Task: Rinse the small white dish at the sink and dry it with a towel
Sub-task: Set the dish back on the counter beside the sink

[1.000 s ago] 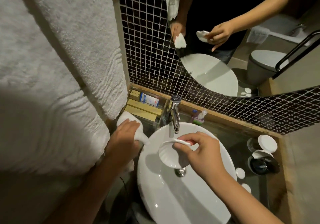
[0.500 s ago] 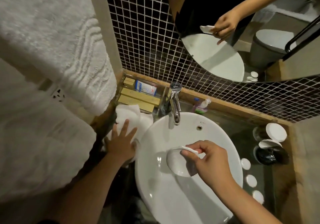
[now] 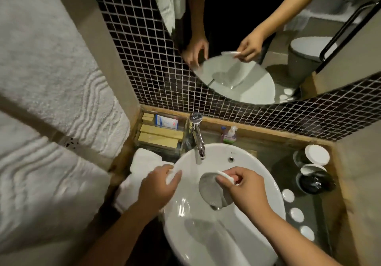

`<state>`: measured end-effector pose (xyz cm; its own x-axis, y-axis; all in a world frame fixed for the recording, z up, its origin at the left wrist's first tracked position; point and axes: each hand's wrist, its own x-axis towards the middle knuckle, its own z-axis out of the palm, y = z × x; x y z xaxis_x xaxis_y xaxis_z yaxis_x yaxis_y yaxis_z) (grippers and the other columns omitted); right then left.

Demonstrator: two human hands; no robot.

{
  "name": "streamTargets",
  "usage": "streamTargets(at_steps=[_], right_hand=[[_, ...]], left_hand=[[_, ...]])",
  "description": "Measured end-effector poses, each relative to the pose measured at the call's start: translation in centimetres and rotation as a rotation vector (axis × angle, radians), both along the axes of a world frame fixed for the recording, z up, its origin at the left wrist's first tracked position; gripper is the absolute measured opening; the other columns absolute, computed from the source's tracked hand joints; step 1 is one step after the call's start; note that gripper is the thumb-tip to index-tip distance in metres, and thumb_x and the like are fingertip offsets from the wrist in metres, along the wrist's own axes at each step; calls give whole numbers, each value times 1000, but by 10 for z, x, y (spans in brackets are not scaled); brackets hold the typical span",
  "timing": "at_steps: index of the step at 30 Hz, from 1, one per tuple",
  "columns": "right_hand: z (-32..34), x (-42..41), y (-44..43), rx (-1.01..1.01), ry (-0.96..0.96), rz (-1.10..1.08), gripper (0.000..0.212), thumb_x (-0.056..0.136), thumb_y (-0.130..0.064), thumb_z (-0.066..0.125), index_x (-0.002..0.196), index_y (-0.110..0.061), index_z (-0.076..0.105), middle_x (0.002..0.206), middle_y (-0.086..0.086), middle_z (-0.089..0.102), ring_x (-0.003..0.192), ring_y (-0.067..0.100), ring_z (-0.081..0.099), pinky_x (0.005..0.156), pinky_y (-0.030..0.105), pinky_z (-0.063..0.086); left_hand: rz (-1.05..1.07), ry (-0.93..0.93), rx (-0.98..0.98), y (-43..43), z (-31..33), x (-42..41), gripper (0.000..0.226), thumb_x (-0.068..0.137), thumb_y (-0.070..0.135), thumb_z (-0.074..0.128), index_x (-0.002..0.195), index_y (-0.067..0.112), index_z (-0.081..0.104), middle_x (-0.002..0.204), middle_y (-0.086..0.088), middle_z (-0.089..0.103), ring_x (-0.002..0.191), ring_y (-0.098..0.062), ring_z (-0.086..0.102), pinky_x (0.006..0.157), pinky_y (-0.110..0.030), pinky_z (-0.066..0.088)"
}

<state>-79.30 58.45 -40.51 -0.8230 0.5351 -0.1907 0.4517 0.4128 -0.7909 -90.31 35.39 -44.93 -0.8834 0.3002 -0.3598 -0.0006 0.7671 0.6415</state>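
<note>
My right hand [image 3: 244, 189] grips the rim of the small white dish [image 3: 212, 191] and holds it tilted over the middle of the white basin [image 3: 206, 239], below the chrome tap [image 3: 199, 140]. No water stream is visible. My left hand [image 3: 158, 187] rests on the basin's left rim, its fingers closed on a corner of the small white towel [image 3: 144, 162] that lies on the counter beside the basin.
Large white towels [image 3: 51, 92] hang at the left. Behind the tap stand a clear tray with boxes [image 3: 160, 131] and a small bottle [image 3: 229, 134]. White lids [image 3: 316, 154], a black cup [image 3: 314, 183] and round white pads [image 3: 295, 214] sit right of the basin. A mirror [image 3: 268, 39] hangs above.
My left hand laid the towel down on the counter, then shifted right to the basin rim and pinched its corner. The dish stayed over the basin in my right hand.
</note>
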Motion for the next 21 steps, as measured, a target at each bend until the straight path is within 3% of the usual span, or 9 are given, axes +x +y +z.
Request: streamTargets(at_steps=[1,3,6,8,11,14,16,19,21], right_hand=[[8,0,5,4,15,-12,13,75,-33,86,69,-33,74,68,-15,71,68,5,64,63,32,53],[22,1,20,4,40,-44,12,76,-30,86,71,-33,75,68,-18,71,68,5,65,63,31,54],[39,5,43,21,46,-84,13,76,-26,87,70,-31,76,67,-21,69,69,1,64,59,27,50],[46,8,62,-9,34,-97,14,76,-26,86,68,-31,75,65,-13,70,63,4,64,58,31,53],[48,10,95,-35,-3,-49,13,79,-30,82,70,-27,73,66,-6,71,62,10,66,59,36,55],[38,11,134,-11,-4,-89,8,82,-30,80,85,-28,74,73,-11,70,67,5,63,60,14,47],[22,14,155,31,-27,-140,21,87,-28,75,107,-24,71,90,-11,71,76,3,63,67,10,44],[-14,20,178,49,-50,-206,30,95,-26,66,123,-16,64,108,2,72,95,17,66,84,29,51],[-40,21,194,35,-62,-268,30,97,-26,62,124,-15,64,108,6,72,99,25,67,86,35,52]], left_hand=[[-28,-77,145,20,21,5,65,78,85,44,122,39,58,107,15,68,95,-3,64,90,-38,55],[-187,-103,235,57,55,18,58,79,80,50,123,43,57,99,17,67,85,2,64,82,-30,57],[-337,63,227,104,75,28,38,91,59,55,126,43,56,106,17,65,90,-2,63,83,-29,55],[-364,186,179,131,79,27,30,95,53,52,122,40,57,107,17,66,92,-3,61,84,-30,54],[-429,295,115,171,76,22,18,98,49,45,106,37,56,95,13,67,84,-9,60,76,-36,52],[-458,306,66,217,64,18,18,99,45,42,90,29,46,78,7,62,74,-18,58,62,-37,44],[-414,234,107,248,52,18,22,99,40,45,82,27,40,70,5,56,68,-20,54,56,-36,37],[-328,124,138,294,25,15,23,96,34,47,76,24,41,68,3,54,66,-20,54,55,-38,44],[-362,129,61,322,4,11,22,95,34,46,77,22,43,71,0,57,69,-22,57,62,-39,50]])
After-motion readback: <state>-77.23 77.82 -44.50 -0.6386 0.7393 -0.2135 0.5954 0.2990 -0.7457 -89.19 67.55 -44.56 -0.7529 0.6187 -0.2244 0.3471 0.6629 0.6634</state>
